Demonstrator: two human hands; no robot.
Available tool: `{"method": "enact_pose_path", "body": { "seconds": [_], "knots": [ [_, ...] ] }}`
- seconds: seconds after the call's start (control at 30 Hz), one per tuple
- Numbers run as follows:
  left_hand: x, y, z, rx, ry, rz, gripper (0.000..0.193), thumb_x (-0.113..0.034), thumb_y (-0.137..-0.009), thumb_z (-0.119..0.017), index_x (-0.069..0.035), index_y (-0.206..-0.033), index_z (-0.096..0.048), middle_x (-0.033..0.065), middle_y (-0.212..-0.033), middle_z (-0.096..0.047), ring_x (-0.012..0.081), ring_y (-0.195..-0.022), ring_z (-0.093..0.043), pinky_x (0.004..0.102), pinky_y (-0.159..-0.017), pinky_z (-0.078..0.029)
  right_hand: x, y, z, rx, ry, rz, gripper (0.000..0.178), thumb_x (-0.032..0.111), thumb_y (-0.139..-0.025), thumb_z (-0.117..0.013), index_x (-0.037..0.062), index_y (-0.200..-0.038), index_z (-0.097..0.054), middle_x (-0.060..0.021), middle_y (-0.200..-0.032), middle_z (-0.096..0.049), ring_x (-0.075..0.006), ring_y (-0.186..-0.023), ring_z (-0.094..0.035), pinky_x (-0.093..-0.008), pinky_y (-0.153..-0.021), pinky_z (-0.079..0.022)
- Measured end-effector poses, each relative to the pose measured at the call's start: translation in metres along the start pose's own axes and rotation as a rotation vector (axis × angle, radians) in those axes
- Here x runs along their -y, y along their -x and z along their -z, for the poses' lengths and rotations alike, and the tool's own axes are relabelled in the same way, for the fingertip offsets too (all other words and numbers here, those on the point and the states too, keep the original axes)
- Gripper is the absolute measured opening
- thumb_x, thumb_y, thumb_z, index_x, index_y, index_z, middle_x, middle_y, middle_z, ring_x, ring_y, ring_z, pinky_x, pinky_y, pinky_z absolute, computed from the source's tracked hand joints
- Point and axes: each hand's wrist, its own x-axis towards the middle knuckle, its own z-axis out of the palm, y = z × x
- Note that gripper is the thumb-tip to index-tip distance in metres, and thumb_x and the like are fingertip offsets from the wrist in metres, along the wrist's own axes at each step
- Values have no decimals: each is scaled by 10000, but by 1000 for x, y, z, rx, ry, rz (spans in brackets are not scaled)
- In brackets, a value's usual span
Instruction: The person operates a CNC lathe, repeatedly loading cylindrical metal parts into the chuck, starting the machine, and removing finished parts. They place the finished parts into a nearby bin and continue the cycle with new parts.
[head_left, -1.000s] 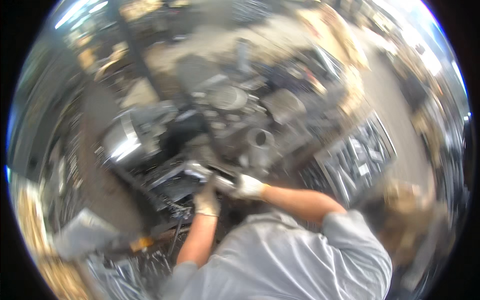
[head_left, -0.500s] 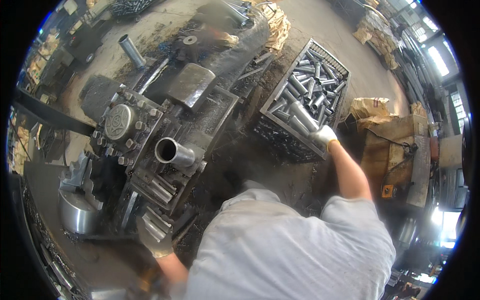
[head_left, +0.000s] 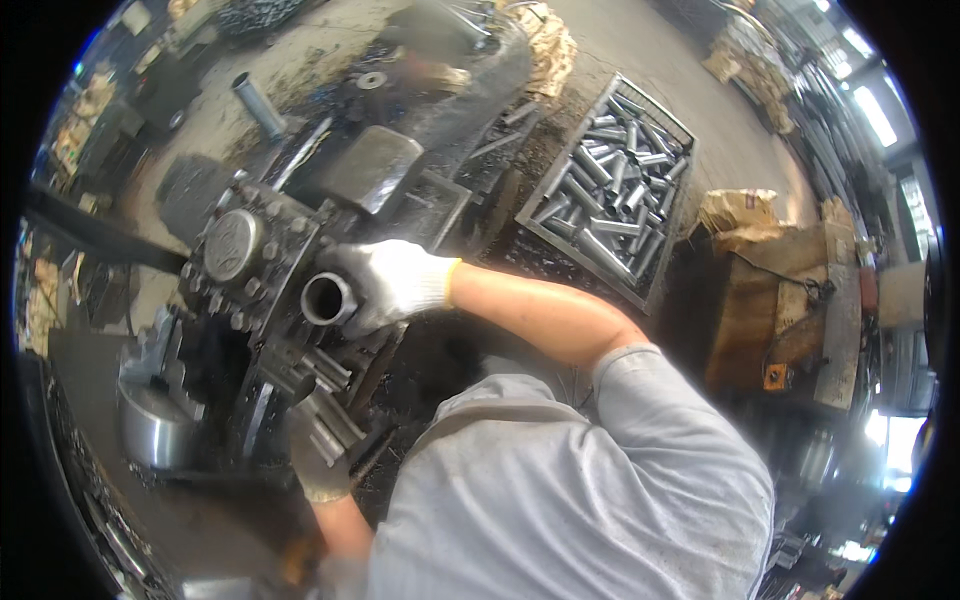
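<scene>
My right hand (head_left: 395,285), in a white work glove, is closed round a short metal tube (head_left: 328,298). The tube's open end faces up, and it rests at the near side of the machine's tool block. My left hand (head_left: 322,465), gloved and lower down, is closed on a shiny grooved metal piece (head_left: 332,425). That piece lies close to the machine's near edge; its exact kind and most of my left fingers are hidden or blurred. The bolted tool block (head_left: 232,245) with a round cap sits just left of the tube.
A wire crate (head_left: 655,285) full of loose metal tubes (head_left: 615,170) stands to the right. A boxy metal cover (head_left: 370,168) rises behind my right hand. Another tube (head_left: 260,105) stands at the far left. A wooden crate (head_left: 770,310) is at the right.
My right hand has let go of a tube at the crate, swung left to the machine and taken hold of the tube there. My left hand has moved slightly up and right with the grooved piece.
</scene>
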Motion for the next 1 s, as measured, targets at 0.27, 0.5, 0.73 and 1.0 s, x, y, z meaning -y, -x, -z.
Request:
{"method": "enact_pose_path", "body": {
  "seconds": [0.27,0.5,0.73,1.0],
  "knots": [
    [2,9,-8,48,1733,473,571,-524,-1137,-493,-75,-1483,-558,112,-1366,-666,246,-1278,-657,404,-1115,-532,77,18,-68,262,205,519,571,123,-812,-753,87,-1373,-654,-185,-1353,-680,-392,-1099,-720,-530,-858,-614],
    [27,-3,70,-580,783,245,369,-352,-1048,-636,-10,-1181,-673,145,-947,-741,292,-803,-758,432,-750,-651,48,-21,-170,393,634,-154,766,515,-884,-793,-18,-1395,-590,-220,-1117,-765,-369,-1025,-775,-485,-849,-627],
    [44,-2,94,-698,935,112,798,-792,-1054,-364,-63,-1136,-676,129,-956,-746,297,-794,-752,448,-700,-647,35,-41,-187,412,664,-188,583,473,-916,-753,-15,-1208,-628,-273,-980,-778,-470,-962,-766,-524,-854,-612],
    [17,-16,88,-718,1132,-14,908,-819,-1049,-302,-44,-1426,-588,163,-1301,-700,319,-1159,-698,466,-1020,-563,87,-95,-136,574,-394,-54,615,405,-855,-840,1,-1284,-663,-258,-1141,-762,-401,-1039,-753,-475,-897,-601]
  ]
}}
